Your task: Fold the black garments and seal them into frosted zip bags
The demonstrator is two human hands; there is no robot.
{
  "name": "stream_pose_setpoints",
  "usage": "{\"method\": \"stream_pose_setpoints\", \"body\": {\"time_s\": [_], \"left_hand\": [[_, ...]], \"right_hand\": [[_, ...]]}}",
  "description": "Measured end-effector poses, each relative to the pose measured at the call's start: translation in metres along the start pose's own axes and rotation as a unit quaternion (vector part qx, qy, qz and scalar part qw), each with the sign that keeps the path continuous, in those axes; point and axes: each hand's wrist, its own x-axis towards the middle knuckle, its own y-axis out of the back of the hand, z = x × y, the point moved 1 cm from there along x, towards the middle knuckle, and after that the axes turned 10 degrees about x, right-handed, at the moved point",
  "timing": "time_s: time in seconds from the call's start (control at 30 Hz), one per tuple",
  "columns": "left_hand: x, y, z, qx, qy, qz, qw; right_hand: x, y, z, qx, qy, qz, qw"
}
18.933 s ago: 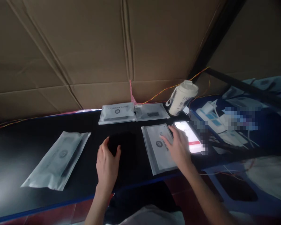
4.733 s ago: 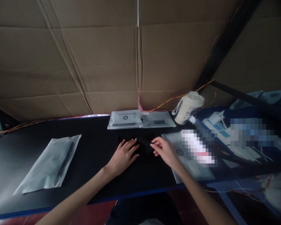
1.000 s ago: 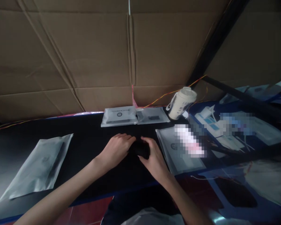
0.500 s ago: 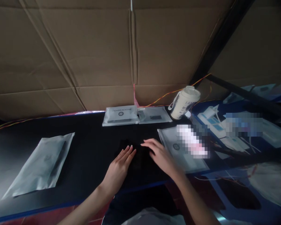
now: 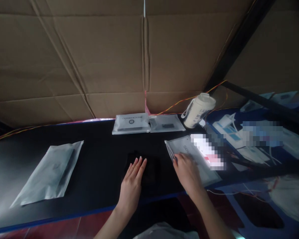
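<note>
My left hand (image 5: 133, 182) lies flat, fingers stretched forward, on a black cloth-like item (image 5: 149, 171) that hardly stands out from the black tabletop. Its kind is too dark to make out. To the right, my right hand (image 5: 189, 174) has its fingers bent and pinched at the left, zip edge of a frosted zip bag (image 5: 209, 177) with dark print. The fingertips are partly hidden, and the hand covers the bag's middle. A pixelated bright object (image 5: 206, 149) lies over the bag's far right part.
A filled frosted bag (image 5: 48, 174) lies at the left. Along the back are a printed frosted bag (image 5: 132, 123), a flatter bag (image 5: 166, 122) and a white cup (image 5: 200, 111). A cardboard wall (image 5: 102, 59) stands behind; a dark frame bar (image 5: 241, 43) slants at right.
My right hand has moved right, from above the black item onto the zip bag, and its fingers have closed at the bag's edge. My left hand stays nearly in place.
</note>
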Motion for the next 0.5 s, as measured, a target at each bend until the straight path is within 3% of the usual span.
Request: {"method": "stream_pose_setpoints", "body": {"time_s": [0.17,0.27,0.4,0.5], "left_hand": [[0.005,0.005,-0.001,-0.064,0.042,-0.003,0.997],[0.012,0.015,-0.010,-0.151,0.108,-0.005,0.983],[0.016,0.021,-0.025,-0.261,0.256,0.012,0.931],[0.016,0.021,-0.023,-0.310,0.347,0.117,0.877]], "right_hand": [[-0.007,-0.007,-0.011,0.008,0.089,-0.032,0.996],[-0.010,-0.012,-0.010,0.048,0.135,-0.045,0.989],[-0.005,-0.014,-0.011,0.135,0.194,-0.073,0.969],[0.004,-0.016,-0.014,0.195,0.215,-0.089,0.953]]}}
